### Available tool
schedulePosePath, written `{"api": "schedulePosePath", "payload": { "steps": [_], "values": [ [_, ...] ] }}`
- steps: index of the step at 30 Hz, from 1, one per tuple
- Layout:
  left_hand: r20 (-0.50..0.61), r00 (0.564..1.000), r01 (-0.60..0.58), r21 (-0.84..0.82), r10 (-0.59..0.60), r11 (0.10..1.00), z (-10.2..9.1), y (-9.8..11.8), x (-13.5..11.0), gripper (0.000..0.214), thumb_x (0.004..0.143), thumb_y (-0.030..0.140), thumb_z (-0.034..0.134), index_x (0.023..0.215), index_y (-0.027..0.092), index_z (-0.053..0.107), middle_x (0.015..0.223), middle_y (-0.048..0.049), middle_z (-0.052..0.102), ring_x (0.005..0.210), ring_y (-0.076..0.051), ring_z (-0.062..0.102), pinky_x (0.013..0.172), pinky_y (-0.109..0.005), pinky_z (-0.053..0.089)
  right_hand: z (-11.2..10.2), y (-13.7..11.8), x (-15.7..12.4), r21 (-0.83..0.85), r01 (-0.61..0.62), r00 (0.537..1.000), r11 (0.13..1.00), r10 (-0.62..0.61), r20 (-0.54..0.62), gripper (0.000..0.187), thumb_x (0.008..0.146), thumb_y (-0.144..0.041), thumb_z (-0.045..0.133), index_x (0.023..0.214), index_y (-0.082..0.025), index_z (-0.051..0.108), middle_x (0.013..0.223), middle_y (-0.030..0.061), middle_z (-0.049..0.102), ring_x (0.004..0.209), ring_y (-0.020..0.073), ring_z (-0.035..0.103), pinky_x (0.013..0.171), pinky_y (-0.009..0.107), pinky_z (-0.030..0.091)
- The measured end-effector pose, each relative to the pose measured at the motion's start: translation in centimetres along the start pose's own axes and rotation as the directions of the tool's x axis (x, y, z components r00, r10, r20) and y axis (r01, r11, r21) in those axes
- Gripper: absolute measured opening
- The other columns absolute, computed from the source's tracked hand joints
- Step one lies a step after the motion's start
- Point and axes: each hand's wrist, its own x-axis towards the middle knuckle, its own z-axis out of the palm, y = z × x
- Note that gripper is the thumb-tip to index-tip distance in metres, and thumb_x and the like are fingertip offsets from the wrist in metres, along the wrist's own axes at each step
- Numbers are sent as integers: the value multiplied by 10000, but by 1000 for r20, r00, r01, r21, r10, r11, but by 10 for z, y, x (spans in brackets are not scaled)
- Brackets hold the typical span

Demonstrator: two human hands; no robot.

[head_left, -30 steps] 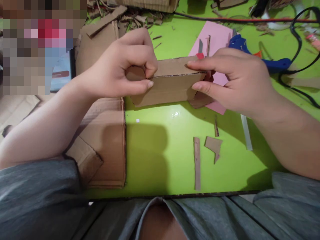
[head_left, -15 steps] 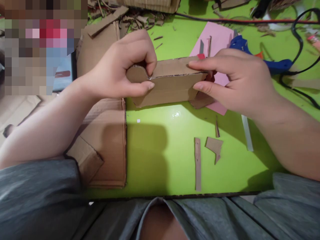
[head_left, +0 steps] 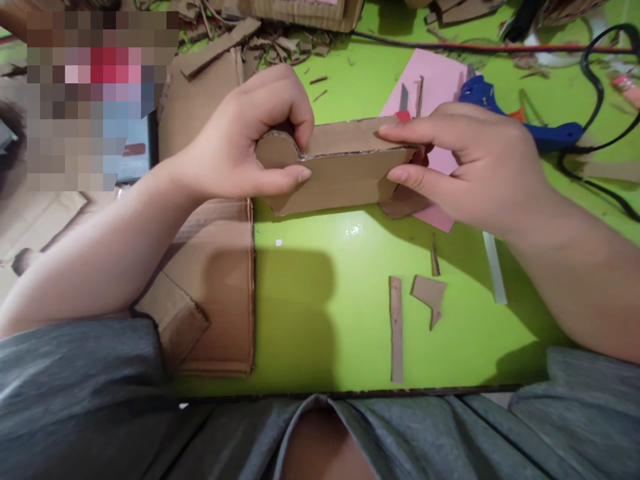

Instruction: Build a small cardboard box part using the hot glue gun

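Both hands hold a cardboard piece (head_left: 345, 177) above the green table. It has a flat front face with a rounded end on the left, and a strip of cardboard joins it along the top edge. My left hand (head_left: 265, 137) pinches the curved end, thumb on the front face and index finger bent into the notch. At the other end my right hand (head_left: 470, 157) grips the corner between thumb and index finger. Just behind the right fingers, a pink sheet (head_left: 413, 73) carries a cutter blade (head_left: 403, 98) with a red part. A blue glue gun (head_left: 555, 133) lies beyond the right hand.
Large cardboard sheets (head_left: 225, 300) lie at left under my left forearm. Cardboard scraps (head_left: 430, 293), a narrow strip (head_left: 396, 333) and a whitish stick (head_left: 494, 267) lie at right. A black cable (head_left: 600, 87) loops at far right. Offcuts (head_left: 285, 47) are heaped at the back.
The view has shifted very slightly. Both hands keep the same grip on the cardboard piece, with no other clear change.
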Motion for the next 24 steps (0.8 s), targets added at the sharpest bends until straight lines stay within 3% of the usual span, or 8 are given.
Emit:
{"api": "schedulePosePath", "payload": {
  "steps": [10,15,24],
  "values": [
    [-111,994,-29,-51,23,998,8,0,-3,464,1192,636,685,1169,172,688,1105,-20,658,1140,-173,738,1050,-426,667,2,4,0,21,47,999,999,-47,-21,433,1174,-489,812,1591,-375,813,1282,26,872,1103,260,837,999,461,719],
    [-97,995,-33,-54,27,998,10,3,1,465,1207,601,644,1070,157,659,1074,10,620,1127,-132,733,1019,-380,646,1,8,-2,9,71,997,997,-71,-14,469,1186,-580,778,1612,-386,793,1300,21,866,1114,257,850,996,473,739],
    [-58,998,23,-8,-23,1000,7,4,1,558,1208,668,569,994,158,645,1076,-8,621,1112,-134,748,1011,-371,668,1,1,-3,-18,39,999,999,-40,-23,428,1181,-580,776,1579,-424,811,1244,23,859,1087,267,850,986,476,751]
  ]
}}
